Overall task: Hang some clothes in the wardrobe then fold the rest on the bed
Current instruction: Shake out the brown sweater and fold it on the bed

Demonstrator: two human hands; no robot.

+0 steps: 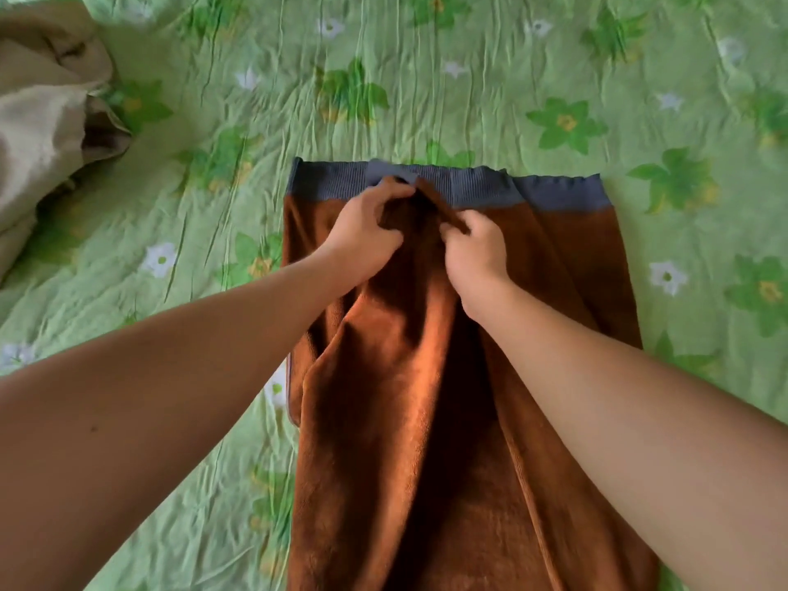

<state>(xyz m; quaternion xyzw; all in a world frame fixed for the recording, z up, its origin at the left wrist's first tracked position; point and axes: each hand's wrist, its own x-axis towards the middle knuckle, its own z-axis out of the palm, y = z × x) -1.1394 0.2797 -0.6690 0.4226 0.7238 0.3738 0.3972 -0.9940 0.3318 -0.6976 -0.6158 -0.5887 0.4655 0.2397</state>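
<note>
One brown garment [405, 420] lies spread on the bed [469, 78] straight in front of you, its length running from the middle of the view toward you and out past the bottom edge. Its cloth is a plush, velvety rust brown that catches the light in bright orange streaks and drops to near black in the creases. A deep fold runs lengthways down its middle, with softer ripples either side. Across the far end sits a ribbed grey-blue waistband [554, 191], lying roughly straight from side to side, with a small flap of it turned up near the centre. Whether the piece is trousers or a skirt you cannot tell from this angle. Both of your bare arms reach in over the garment and meet just below the waistband. Your left grip [366, 232] has its fingers curled, thumb and fingertips pinching cloth right at the lower edge of the band. Your right grip [473, 249], just beside it, is closed in a pinch on a narrow raised ridge of brown cloth that slants up toward the band. The two are near each other but not touching, with a dark hollow of fabric between them. Under the garment the bed carries a crinkled light green sheet printed with green and white flowers. Well apart, at the far left corner, a crumpled beige cloth [42, 121] lies heaped on the sheet.
</note>
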